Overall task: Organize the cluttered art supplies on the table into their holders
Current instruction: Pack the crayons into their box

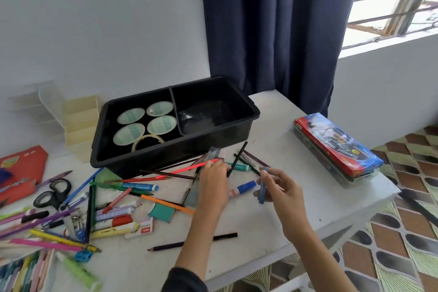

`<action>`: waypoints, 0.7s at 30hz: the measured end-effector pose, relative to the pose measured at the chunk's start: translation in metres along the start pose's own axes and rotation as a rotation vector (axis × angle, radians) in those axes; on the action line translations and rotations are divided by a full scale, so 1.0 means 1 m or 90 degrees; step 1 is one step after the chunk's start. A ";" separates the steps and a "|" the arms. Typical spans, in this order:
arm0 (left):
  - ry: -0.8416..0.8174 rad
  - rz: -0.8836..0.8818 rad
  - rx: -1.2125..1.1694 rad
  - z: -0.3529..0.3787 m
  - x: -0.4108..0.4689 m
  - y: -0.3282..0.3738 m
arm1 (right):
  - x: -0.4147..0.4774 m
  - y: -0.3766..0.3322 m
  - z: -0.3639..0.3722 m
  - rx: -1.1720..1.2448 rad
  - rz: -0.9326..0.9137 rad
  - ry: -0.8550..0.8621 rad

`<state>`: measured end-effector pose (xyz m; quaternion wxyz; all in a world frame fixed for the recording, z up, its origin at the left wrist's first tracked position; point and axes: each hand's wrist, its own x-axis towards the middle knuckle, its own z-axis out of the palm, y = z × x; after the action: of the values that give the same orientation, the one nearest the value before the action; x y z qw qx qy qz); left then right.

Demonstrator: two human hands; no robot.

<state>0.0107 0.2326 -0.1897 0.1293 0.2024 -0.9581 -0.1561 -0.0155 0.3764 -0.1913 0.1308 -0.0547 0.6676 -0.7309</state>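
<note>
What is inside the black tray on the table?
In the black tray, the left compartment holds four pale round rolls and a beige tape ring in front. The right compartment shows bare floor. The near wall hides the floor's front strip.

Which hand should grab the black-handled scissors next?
Probably the left hand. The black-handled scissors lie far out on its side, so the right hand, gripping a blue pen, would have to cross over. The left pinches a thin black pencil though, so it should drop that first.

Black tray (132, 156); navy curtain (272, 26); red box (336, 147); black scissors (53, 193); white table (296, 216); orange pencil (166, 203).
</note>
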 end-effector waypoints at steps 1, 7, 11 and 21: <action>-0.014 0.011 0.057 0.002 0.003 0.000 | 0.000 0.000 -0.003 0.001 0.009 -0.001; -0.007 0.058 0.188 0.010 0.008 -0.005 | 0.005 0.007 -0.006 -0.019 0.028 0.021; 0.079 0.075 0.048 0.015 0.011 -0.014 | 0.003 0.008 -0.001 0.033 0.056 -0.004; 0.190 -0.181 -0.706 -0.014 -0.010 -0.020 | -0.013 0.021 0.033 0.073 0.021 -0.038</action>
<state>0.0305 0.2156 -0.1852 0.3272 0.2508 -0.6686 -0.6189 0.0078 0.3461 -0.2073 0.1658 -0.0577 0.6211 -0.7638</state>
